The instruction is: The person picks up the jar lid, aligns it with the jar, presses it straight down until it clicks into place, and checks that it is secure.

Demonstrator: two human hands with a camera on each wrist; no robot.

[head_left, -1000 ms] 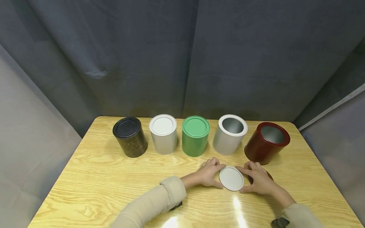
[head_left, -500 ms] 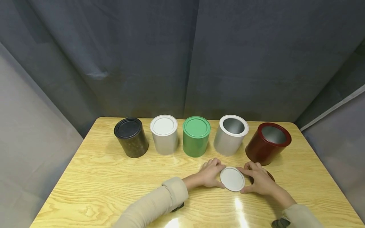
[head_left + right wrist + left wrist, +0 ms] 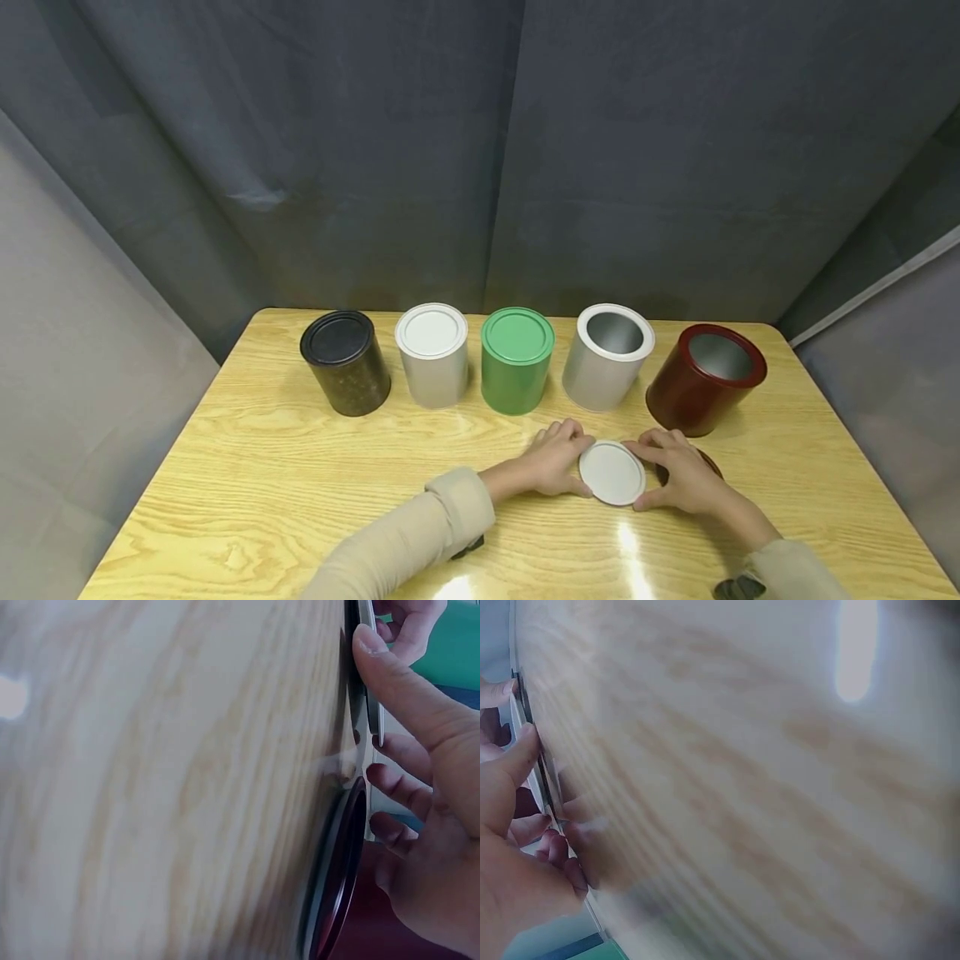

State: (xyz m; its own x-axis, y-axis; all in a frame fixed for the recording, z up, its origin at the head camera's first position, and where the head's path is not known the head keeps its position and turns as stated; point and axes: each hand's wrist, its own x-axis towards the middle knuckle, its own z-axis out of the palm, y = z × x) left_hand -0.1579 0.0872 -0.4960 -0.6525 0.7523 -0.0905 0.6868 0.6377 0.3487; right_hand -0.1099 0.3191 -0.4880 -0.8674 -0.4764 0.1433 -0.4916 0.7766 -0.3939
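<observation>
A round white lid [image 3: 612, 473] lies flat at the front right of the table, held between both hands. My left hand [image 3: 553, 461] grips its left edge with thumb and index finger. On the opposite edge, the thumb and index finger of my right hand [image 3: 681, 473] hold it too. The lid appears edge-on, close over the wood, in both wrist views. Partly hidden under the right hand is a dark red lid [image 3: 346, 874]. Behind the hands stand an open white can [image 3: 597, 375] and an open dark red can [image 3: 682, 392], their inner walls bare metal.
Further left along the back of the wooden table [image 3: 300, 492] stand a green can [image 3: 514, 375], a white can [image 3: 433, 375] and a black can [image 3: 351, 383], each with its lid on. A dark grey curtain [image 3: 390, 167] hangs behind the table.
</observation>
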